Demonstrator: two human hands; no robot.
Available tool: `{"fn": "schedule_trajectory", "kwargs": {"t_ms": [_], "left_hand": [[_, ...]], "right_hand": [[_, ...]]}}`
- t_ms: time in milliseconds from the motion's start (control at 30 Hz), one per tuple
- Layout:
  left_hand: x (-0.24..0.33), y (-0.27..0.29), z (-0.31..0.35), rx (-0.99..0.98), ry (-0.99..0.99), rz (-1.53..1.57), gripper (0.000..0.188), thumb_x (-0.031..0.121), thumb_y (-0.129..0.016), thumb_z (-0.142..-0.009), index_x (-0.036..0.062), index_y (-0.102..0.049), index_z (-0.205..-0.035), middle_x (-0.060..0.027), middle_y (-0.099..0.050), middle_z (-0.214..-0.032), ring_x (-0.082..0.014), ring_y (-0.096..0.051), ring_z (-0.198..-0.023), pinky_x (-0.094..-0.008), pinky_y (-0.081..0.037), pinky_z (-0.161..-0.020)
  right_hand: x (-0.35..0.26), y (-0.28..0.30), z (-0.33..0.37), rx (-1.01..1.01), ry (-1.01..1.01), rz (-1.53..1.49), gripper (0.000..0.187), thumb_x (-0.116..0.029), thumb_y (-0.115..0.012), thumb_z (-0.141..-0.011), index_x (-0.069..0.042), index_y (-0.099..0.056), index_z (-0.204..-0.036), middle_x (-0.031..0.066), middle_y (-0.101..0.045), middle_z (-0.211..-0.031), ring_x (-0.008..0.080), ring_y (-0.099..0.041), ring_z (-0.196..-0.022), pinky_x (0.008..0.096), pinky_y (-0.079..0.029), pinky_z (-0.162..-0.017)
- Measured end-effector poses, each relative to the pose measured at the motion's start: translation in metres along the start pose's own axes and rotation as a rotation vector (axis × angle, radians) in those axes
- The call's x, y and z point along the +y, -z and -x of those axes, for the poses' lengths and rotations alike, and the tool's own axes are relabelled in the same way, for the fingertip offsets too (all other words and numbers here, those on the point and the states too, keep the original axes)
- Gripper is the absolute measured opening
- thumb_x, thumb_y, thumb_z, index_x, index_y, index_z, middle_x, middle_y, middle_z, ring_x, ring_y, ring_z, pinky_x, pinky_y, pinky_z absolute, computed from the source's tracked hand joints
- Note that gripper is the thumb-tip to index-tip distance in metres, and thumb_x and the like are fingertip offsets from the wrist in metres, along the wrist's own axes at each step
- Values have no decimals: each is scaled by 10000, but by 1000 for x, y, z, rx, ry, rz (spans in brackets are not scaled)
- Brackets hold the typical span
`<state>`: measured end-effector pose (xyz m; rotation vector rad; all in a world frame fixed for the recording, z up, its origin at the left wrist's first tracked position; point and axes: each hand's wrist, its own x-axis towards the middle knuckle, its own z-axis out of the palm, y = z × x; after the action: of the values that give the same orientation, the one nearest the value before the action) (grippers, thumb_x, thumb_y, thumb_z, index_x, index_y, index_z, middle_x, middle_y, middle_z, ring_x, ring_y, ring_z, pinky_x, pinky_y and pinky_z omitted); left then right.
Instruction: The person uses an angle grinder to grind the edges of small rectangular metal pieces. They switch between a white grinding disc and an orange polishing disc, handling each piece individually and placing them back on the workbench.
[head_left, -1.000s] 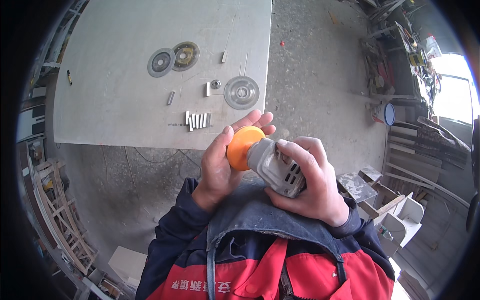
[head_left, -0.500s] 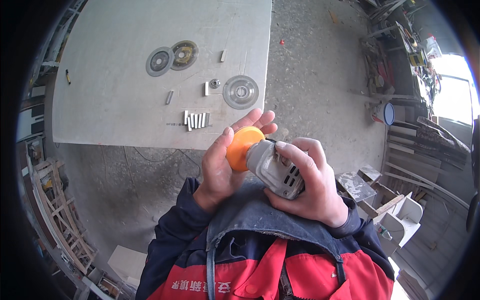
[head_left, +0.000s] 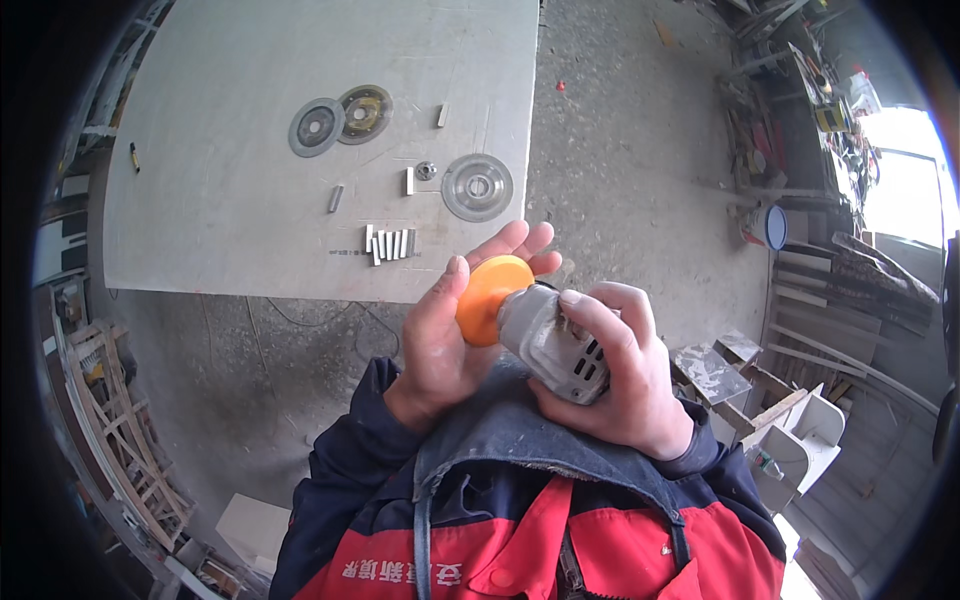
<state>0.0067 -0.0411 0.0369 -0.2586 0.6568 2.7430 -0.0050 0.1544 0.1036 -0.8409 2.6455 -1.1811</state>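
Observation:
Close to my chest, my right hand (head_left: 640, 370) is wrapped round the body of a dusty grey angle grinder (head_left: 545, 335), its index finger lying along the top. An orange disc (head_left: 485, 295) is fitted on the grinder's head and faces left. My left hand (head_left: 432, 335) cups that disc from its far face, thumb at the rim and fingertips showing past its upper edge. The disc hides part of the left palm. The right hand covers the back of the grinder.
On the pale table (head_left: 220, 200) ahead lie a clear-looking round disc (head_left: 460, 190), two overlapping cutting discs (head_left: 316, 105), a small metal nut (head_left: 426, 171), several white strips (head_left: 390, 245) and a marker (head_left: 134, 157). A bucket (head_left: 755, 228) and stacked boards stand at right.
My hands, the grinder and the orange disc sit slightly farther right in view, while the table has shifted slightly left. Both hands keep the same hold.

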Motion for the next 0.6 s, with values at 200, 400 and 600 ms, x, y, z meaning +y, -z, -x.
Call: {"fn": "schedule_trajectory", "kwargs": {"t_ms": [200,400,600], "left_hand": [[-7,-9,8,-110,-24,-77,686,331,-451,-1148,32,-174,-1700,-170,-293,-1731,-266,-413,-1523,-436,-288,-1282],[-16,-4,12,-50,-96,-176,631,290,-462,-1160,21,-232,-1683,-137,-451,-1633,-179,-491,-1435,-340,-380,-1212],[-14,-7,9,28,-92,-233,587,280,-444,-1171,-1,-282,-1661,-156,-531,-1561,-177,-579,-1315,-307,-464,-1100]], "right_hand": [[11,7,5,81,45,-37,985,-89,-953,-612,-28,-483,-1476,202,-565,-1251,334,-625,-1084,426,-544,-915],[6,3,8,117,54,2,983,-93,-947,-628,-36,-473,-1488,203,-558,-1260,330,-631,-1085,417,-550,-904],[2,-6,12,128,17,62,994,-75,-939,-632,-7,-450,-1496,205,-554,-1281,328,-603,-1123,425,-518,-968]]}}
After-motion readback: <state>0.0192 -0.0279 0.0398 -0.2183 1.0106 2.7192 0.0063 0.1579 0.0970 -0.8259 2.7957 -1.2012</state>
